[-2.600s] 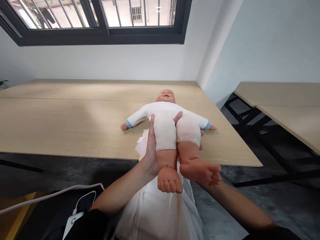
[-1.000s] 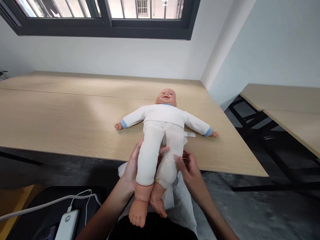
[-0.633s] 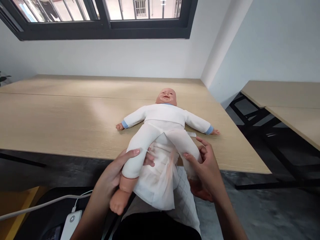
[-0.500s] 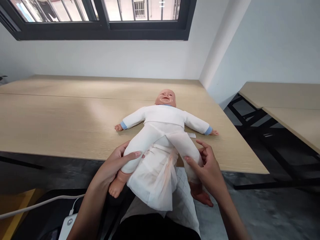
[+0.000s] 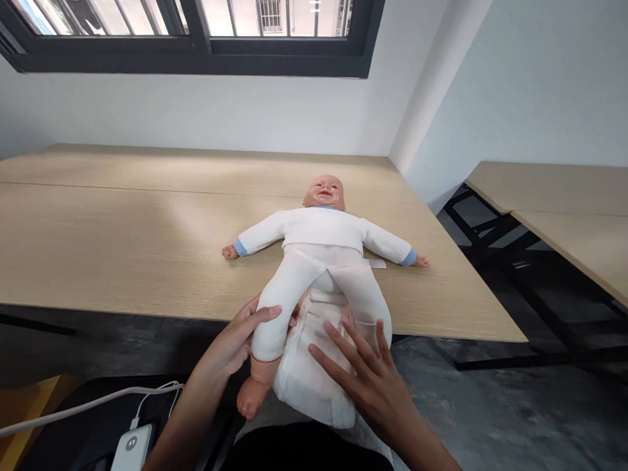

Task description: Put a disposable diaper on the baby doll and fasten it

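A baby doll (image 5: 324,235) in a white top and white leggings lies face up on the wooden table (image 5: 122,229), arms spread, legs hanging over the near edge. My left hand (image 5: 235,340) is wrapped round the doll's left-side lower leg above its bare foot. A white diaper (image 5: 314,366) lies between the doll's legs. My right hand (image 5: 366,369) rests on it with fingers stretched out and spread, next to the other leg.
A white power bank (image 5: 131,446) with a white cable lies on a dark surface at the lower left. A second wooden table (image 5: 554,196) on a black frame stands to the right. A window runs along the wall behind.
My right hand has left the doll's right-side leg and now lies flat on the diaper between the legs. The left hand keeps its hold on the other leg.
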A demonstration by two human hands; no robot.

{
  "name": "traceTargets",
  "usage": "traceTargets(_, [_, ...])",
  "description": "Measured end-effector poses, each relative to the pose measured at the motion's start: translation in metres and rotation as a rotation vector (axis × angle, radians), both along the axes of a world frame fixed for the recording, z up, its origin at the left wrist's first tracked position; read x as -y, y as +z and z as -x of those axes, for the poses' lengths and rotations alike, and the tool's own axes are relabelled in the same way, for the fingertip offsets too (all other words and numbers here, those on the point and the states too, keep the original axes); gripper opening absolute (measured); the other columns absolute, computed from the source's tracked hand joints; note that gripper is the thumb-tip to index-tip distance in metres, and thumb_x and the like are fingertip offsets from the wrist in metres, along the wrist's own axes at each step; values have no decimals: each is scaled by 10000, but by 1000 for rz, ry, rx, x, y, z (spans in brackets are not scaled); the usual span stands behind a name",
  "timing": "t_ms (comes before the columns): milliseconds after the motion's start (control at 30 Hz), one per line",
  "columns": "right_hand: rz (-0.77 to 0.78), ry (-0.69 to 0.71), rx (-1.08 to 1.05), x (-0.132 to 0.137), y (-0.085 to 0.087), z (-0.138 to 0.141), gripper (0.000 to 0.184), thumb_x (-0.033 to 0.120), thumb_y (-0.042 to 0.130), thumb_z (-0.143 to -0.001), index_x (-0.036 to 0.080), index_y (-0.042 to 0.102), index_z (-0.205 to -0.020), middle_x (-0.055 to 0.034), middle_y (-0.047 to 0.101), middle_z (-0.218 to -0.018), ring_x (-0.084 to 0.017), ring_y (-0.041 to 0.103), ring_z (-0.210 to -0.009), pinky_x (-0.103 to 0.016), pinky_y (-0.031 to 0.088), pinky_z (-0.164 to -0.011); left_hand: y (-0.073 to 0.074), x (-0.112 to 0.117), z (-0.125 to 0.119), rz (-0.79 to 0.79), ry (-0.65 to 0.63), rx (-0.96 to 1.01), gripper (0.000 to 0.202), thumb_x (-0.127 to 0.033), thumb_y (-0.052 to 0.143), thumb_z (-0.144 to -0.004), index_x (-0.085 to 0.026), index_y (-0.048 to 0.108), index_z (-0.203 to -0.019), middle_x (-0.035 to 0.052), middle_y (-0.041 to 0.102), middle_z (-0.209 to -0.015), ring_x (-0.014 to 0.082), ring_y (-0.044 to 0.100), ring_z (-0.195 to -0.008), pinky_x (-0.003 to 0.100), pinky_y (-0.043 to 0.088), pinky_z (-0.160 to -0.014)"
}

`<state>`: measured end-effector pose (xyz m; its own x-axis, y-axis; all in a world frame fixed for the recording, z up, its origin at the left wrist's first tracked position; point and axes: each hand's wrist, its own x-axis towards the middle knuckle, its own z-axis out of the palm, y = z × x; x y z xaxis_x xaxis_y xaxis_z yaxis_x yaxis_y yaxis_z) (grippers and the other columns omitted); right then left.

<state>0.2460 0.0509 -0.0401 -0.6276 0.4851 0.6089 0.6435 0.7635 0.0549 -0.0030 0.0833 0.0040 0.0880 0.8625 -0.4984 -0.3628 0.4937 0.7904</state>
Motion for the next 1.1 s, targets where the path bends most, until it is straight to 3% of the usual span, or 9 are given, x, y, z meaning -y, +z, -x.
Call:
traceTargets(167, [41, 233, -176, -7, 9, -3, 301, 135, 408, -1057, 167, 694, -1147, -40, 736, -1202, -186, 587, -1331, -475, 162, -1331, -1, 3, -7, -22, 24, 93, 747, -407, 889, -673, -185, 597, -1325, 53, 767, -864, 186, 720, -749, 252, 596, -733])
traceTargets(367, [324, 284, -396, -60, 66, 1, 157, 251, 556, -1022, 218, 691, -1096, 1, 753, -1014, -137, 713, -980, -425, 284, -1270, -4, 9, -17, -70, 49, 161, 759, -417, 831, -814, -291, 513, -1492, 46, 704, -1327, 190, 737, -1054, 190, 605, -809])
traceTargets(433, [446, 285, -463, -82, 80, 6, 115, 303, 635, -975, 230, 721, -997, 10, 762, -952, -152, 722, -883, -425, 438, -1154, -5, 10, -19, -69, 63, 198, 714, -462, 765, -878, -302, 485, -1515, 54, 684, -1365, 210, 745, -1051, 227, 621, -814])
traceTargets(500, [619, 186, -601, -98, 87, 9, 189, 374, 672, -936, 205, 731, -878, -11, 759, -880, -170, 711, -797, -353, 569, -897, -2, 8, -21, -12, 37, 262, 678, -517, 684, -928, -285, 468, -1527, 83, 709, -1317, 240, 769, -955, 307, 644, -793])
traceTargets(567, [784, 45, -757, -110, 90, 11, 293, 457, 703, -889, 172, 734, -830, -44, 753, -848, -187, 692, -757, -292, 558, -692, 5, 2, -22, 67, -45, 334, 651, -606, 597, -950, -218, 540, -1470, 125, 744, -1228, 280, 778, -880, 357, 651, -739])
traceTargets(633, [902, -40, -858, -120, 92, 12, 368, 517, 758, -818, 149, 742, -839, -63, 752, -841, -195, 676, -738, -278, 533, -635, 13, -7, -23, 111, -143, 386, 662, -688, 531, -944, -178, 643, -1350, 150, 759, -1170, 323, 776, -919, 359, 643, -698])
traceTargets(767, [1050, -37, -968, -149, 96, 16, 410, 497, 849, -696, 136, 753, -866, -77, 756, -875, -203, 672, -755, -276, 521, -641, 20, -23, -25, 104, -215, 353, 672, -769, 573, -874, -181, 732, -1156, 139, 781, -1049, 348, 761, -1010, 336, 630, -689])
traceTargets(900, [1099, 60, -1010, -179, 92, 18, 405, 478, 829, -668, 132, 746, -861, -83, 760, -906, -234, 699, -839, -316, 551, -761, 17, -32, -24, 91, -230, 291, 737, -829, 644, -774, -151, 760, -1040, 132, 783, -926, 325, 768, -907, 334, 609, -664])
traceTargets(1100, [1247, -4, -1096, -190, 72, 11, 415, 428, 790, -611, 162, 717, -921, -94, 767, -1006, -262, 711, -881, -371, 579, -832, 21, -56, -25, 98, -173, 255, 696, -752, 509, -920, -102, 748, -983, 68, 728, -685, 159, 682, -563, 227, 530, -551])
